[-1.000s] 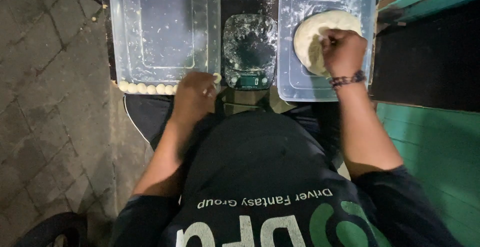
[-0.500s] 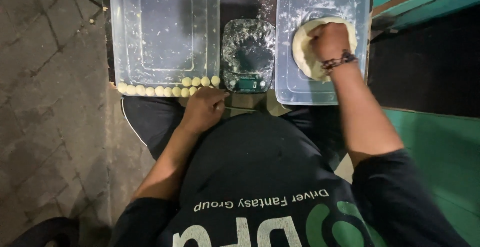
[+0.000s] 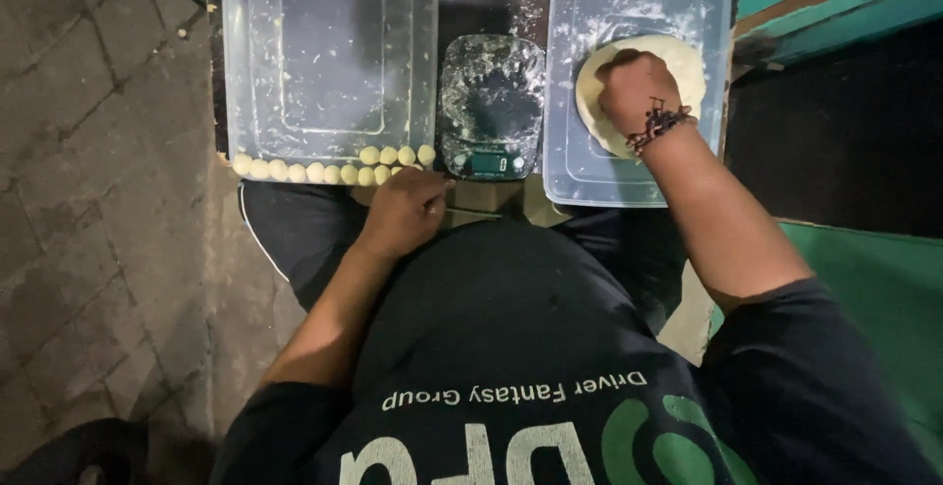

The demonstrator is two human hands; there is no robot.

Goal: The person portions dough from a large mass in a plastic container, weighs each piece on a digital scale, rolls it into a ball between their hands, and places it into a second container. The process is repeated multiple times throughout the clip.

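Observation:
A large pale dough lump (image 3: 688,63) lies in the clear plastic tub (image 3: 589,176) at the right. My right hand (image 3: 637,87), with a beaded band on the wrist, is closed on the dough's near side. A row of small dough balls (image 3: 324,171) lines the near edge of the left clear tub (image 3: 329,53). My left hand (image 3: 403,212) rests just below that row, by the table's front edge. Its fingers are curled downward, so anything inside them is hidden.
A flour-dusted digital kitchen scale (image 3: 491,102) stands between the two tubs on the dark tabletop. Grey paving stones (image 3: 88,151) lie to the left. A green painted surface (image 3: 874,279) is at the right. My dark shirt fills the foreground.
My left hand has drawn back from the row of small balls toward my body, uncovering the balls at the row's right end. My right hand has shifted on the dough lump.

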